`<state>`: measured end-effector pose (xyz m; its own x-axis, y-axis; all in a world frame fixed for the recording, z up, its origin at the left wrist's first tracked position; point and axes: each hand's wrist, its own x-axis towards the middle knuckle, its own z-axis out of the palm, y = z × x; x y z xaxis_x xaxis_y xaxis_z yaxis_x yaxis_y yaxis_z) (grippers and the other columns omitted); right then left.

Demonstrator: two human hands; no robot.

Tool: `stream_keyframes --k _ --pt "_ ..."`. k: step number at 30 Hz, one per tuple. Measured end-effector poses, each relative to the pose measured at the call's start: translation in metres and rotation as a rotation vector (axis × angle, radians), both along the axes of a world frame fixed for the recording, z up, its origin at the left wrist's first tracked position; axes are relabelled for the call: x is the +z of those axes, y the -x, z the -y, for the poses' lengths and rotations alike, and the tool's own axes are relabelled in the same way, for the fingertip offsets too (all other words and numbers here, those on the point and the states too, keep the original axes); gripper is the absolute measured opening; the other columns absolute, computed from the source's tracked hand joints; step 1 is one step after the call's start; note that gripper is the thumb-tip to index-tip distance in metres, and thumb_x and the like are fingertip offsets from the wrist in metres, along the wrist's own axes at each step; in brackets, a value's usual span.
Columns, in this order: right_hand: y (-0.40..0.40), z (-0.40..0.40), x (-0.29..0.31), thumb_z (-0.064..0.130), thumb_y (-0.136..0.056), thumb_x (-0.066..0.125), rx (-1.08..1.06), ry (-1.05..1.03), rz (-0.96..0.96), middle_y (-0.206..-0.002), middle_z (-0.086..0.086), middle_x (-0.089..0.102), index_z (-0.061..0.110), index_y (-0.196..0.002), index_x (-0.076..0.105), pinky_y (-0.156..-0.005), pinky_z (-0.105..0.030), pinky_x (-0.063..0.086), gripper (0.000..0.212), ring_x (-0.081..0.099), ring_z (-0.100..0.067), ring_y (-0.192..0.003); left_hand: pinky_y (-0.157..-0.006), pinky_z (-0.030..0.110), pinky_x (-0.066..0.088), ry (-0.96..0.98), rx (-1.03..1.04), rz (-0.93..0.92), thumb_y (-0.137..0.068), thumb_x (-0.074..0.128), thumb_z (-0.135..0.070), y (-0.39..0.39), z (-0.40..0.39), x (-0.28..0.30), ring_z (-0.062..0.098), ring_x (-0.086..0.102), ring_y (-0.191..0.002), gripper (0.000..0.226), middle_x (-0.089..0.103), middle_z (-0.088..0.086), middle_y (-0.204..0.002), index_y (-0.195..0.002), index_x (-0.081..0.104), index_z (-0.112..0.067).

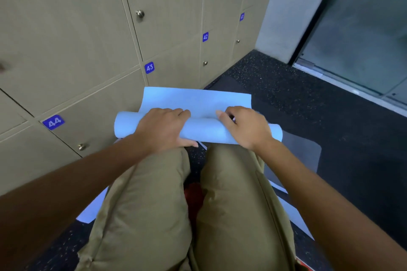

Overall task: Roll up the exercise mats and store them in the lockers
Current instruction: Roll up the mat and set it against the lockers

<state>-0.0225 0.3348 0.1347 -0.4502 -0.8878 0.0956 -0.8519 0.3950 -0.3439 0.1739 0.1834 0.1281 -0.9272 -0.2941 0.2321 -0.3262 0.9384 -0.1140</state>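
Note:
A light blue exercise mat (198, 99) lies on the dark floor in front of my knees, partly rolled into a tube (204, 131) with a short flat stretch left beyond it. My left hand (164, 126) presses palm-down on the left half of the roll, fingers curled over its top. On the right half, my right hand (244, 126) grips the roll the same way. The closed tan lockers (88, 50), numbered 41 to 44, stand just left of the mat. I am kneeling in khaki trousers.
A second light blue mat (293, 211) lies flat under my legs, its edges showing on both sides. A dark grey mat (301, 152) lies to the right. A glass door (363, 35) and a white pillar (284, 13) stand at the far right. Speckled black floor (330, 116) spreads right.

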Motion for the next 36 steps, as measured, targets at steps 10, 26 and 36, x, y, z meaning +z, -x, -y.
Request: stream_keyframes --k 10,26,36 --pt "-0.018 -0.06 0.02 0.071 -0.097 0.037 0.22 0.197 -0.533 -0.108 -0.009 0.066 0.007 -0.13 0.061 -0.078 -0.045 0.048 0.077 0.059 -0.033 -0.091 -0.064 0.037 0.049 0.008 0.05 -0.042 -0.06 0.028 -0.096 -0.027 -0.026 0.052 0.027 0.068 -0.081 0.095 0.071 -0.005 -0.095 -0.106 0.06 -0.02" --pt "-0.143 -0.201 0.035 0.058 -0.101 0.052 0.319 0.277 -0.584 -0.12 -0.013 0.067 0.004 -0.129 0.066 -0.085 -0.048 0.05 0.062 0.064 -0.036 -0.102 -0.063 0.027 0.039 -0.377 0.018 0.122 -0.061 0.036 -0.099 -0.142 -0.152 0.068 0.009 0.055 -0.075 0.07 0.054 -0.015 -0.086 -0.101 0.043 -0.042" --pt "-0.161 -0.222 0.015 0.057 -0.102 0.053 0.271 0.211 -0.454 -0.123 -0.012 0.068 0.006 -0.127 0.068 -0.091 -0.049 0.052 0.059 0.065 -0.035 -0.105 -0.07 0.025 0.042 -0.613 -0.013 0.213 -0.065 0.064 -0.087 -0.142 -0.162 0.052 0.008 0.047 -0.081 0.059 0.041 -0.007 -0.086 -0.089 0.057 -0.034"
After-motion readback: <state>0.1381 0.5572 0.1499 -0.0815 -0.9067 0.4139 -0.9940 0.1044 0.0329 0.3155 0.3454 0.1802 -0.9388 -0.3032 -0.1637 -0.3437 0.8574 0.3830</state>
